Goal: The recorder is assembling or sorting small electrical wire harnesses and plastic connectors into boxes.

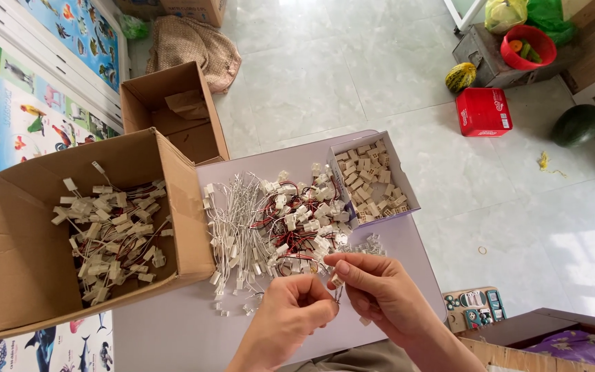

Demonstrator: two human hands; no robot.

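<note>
From the head camera: both hands meet low over the pale worktop [173,331]. The left hand [290,320] is pinched shut on thin wires, and the right hand [380,289] has its fingertips closed on a small white connector [337,280]. Just beyond lies the heap of wired connectors [277,220], between the big cardboard box [29,275] and the small tray of housings [373,180].

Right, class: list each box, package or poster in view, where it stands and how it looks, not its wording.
Large cardboard box: left, open, brown, holding wired connectors.
Smaller cardboard box: behind it, open, brown.
Small tray box: table's right, pale, full of beige connector housings.
Red box: floor, upper right, square.
Animal posters: far left, blue, colourful.
Left hand and right hand: pinching a small connector.
</note>
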